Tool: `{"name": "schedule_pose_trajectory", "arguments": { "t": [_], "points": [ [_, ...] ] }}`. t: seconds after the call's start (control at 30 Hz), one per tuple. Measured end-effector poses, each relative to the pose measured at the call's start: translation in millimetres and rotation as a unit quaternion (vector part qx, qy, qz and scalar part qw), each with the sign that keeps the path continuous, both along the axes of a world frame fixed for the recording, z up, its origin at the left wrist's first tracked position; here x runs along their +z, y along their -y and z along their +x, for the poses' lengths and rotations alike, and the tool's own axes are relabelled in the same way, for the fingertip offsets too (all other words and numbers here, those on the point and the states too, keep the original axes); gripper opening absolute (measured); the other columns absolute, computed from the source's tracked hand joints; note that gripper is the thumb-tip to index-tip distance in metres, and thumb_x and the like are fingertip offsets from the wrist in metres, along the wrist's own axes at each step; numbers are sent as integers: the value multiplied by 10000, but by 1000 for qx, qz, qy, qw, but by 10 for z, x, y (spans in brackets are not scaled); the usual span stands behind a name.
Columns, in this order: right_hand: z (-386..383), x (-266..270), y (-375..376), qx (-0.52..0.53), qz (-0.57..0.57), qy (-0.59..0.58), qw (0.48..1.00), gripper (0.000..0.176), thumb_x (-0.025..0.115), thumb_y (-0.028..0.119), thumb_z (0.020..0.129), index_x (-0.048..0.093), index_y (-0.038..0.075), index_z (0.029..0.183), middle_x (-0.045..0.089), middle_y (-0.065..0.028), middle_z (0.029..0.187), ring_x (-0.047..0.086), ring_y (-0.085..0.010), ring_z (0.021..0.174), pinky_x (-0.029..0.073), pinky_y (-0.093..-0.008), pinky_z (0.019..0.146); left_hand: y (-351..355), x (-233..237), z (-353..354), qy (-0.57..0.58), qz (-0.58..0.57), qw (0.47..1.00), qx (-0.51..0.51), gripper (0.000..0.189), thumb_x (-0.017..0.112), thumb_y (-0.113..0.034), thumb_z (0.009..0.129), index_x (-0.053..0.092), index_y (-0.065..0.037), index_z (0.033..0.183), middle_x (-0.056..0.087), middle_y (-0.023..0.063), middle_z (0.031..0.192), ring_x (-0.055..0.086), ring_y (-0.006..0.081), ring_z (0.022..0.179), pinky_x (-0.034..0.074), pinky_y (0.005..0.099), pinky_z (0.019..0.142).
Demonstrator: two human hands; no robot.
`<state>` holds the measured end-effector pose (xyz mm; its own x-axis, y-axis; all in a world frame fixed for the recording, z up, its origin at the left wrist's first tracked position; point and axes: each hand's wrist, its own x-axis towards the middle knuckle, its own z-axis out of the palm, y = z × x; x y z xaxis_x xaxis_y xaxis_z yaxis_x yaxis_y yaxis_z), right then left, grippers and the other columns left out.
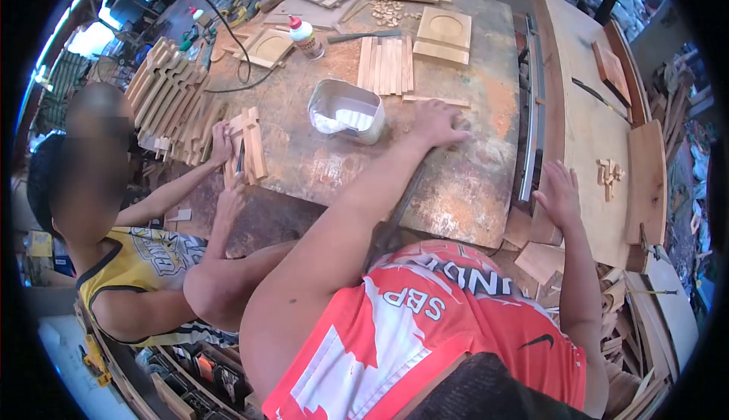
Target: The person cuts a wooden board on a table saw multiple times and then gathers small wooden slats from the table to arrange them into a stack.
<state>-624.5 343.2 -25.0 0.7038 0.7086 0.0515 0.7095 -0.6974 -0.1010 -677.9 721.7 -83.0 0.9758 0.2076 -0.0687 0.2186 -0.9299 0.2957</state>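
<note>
My left hand point(439, 125) rests on the worktable point(478, 184) with its fingers spread, right beside a thin wooden strip point(448, 101). My right hand point(560, 192) is held open off the table's right side, near a long metal rail point(529, 139), and holds nothing. Left of my left forearm stands a cut-open plastic container point(347, 120) with white residue inside. Several pale wooden slats point(385, 65) lie side by side beyond my left hand, with square wooden pieces bearing round recesses point(444, 34) to their right.
At the left a co-worker point(144, 260) works a narrow tool on notched wood point(247, 143). Behind are stacked wooden frames point(167, 97), a glue bottle point(305, 39) and small wood bits point(387, 13). A long board point(592, 139) with joined pieces point(609, 177) runs along the right; offcuts point(541, 262) lie below.
</note>
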Motion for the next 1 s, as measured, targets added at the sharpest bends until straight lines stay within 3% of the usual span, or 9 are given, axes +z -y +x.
{"name": "schedule_pose_trajectory", "arguments": {
  "t": [0.2, 0.3, 0.37, 0.43, 0.53, 0.67, 0.8, 0.93, 1.0],
  "points": [
    [-45, -12, 50, 11, 22, 5, 1000, 650, 772, 297, 791, 516, 106, 1358, 508, -103, 1420, 362, -288, 1419, 188, -528, 1201, 482, -52, 215, 76, -79, 994, -10, 691, 637, -684, 743, 690, -176, 1209, 576, 113, 1355, 402, 317, 1361, 197, 656, 1122],
    [-31, -4, 62, 17, 40, -2, 999, 624, 767, 280, 791, 527, 106, 1339, 507, -104, 1415, 373, -298, 1407, 194, -531, 1198, 499, 24, 53, 131, -42, 990, 27, 865, 724, -608, 737, 474, -162, 1434, 352, 212, 1533, 282, 429, 1427, 156, 655, 1150],
    [3, -13, 75, 22, 49, 2, 999, 608, 763, 281, 796, 533, 111, 1332, 503, -103, 1419, 372, -301, 1407, 194, -533, 1196, 582, 91, -385, 111, -114, 986, 60, 1024, 776, -557, 719, 295, -150, 1527, 221, 261, 1579, 216, 460, 1452, 194, 616, 1162],
    [10, -4, 83, 28, 59, -5, 998, 600, 762, 260, 799, 535, 95, 1329, 513, -125, 1411, 375, -313, 1405, 196, -524, 1194, 815, -186, -757, 69, -66, 985, 147, 1038, 786, -461, 754, 219, -93, 1541, 220, 272, 1568, 235, 468, 1440, 259, 549, 1163],
    [25, -23, 116, 41, 83, -15, 996, 565, 745, 280, 817, 545, 92, 1311, 509, -128, 1411, 371, -312, 1408, 186, -553, 1189, 999, -140, -872, -3, -132, 985, 109, 955, 739, -334, 825, 175, -52, 1543, 239, 287, 1546, 305, 457, 1404, 313, 509, 1146],
    [58, -63, 147, 53, 97, -5, 994, 551, 758, 294, 792, 585, 106, 1280, 528, -116, 1386, 394, -308, 1390, 203, -565, 1177, 1269, -336, -274, -21, -84, 985, 152, 870, 696, -215, 856, 188, 19, 1523, 324, 304, 1497, 398, 459, 1339, 394, 484, 1086],
    [53, -7, 116, 46, 81, -13, 996, 538, 754, 285, 794, 588, 104, 1273, 535, -112, 1378, 394, -304, 1391, 195, -555, 1182, 1385, -312, 366, 80, -83, 982, 147, 646, 514, -34, 889, 261, 43, 1479, 396, 307, 1417, 458, 444, 1264, 418, 491, 1043],
    [31, -14, 85, 25, 73, -21, 997, 513, 751, 271, 792, 600, 100, 1251, 541, -103, 1375, 396, -293, 1392, 180, -538, 1194, 1267, -303, 944, 99, -161, 966, 178, 545, 414, -24, 928, 288, 54, 1453, 339, 317, 1476, 402, 455, 1338, 399, 493, 1070],
    [40, -12, 65, 18, 72, -18, 997, 492, 760, 244, 778, 616, 101, 1227, 545, -101, 1369, 395, -283, 1395, 174, -522, 1201, 1179, -369, 1233, 108, -166, 961, 191, 567, 471, -77, 927, 292, 55, 1448, 340, 311, 1480, 402, 456, 1337, 395, 503, 1070]
  ]
}}
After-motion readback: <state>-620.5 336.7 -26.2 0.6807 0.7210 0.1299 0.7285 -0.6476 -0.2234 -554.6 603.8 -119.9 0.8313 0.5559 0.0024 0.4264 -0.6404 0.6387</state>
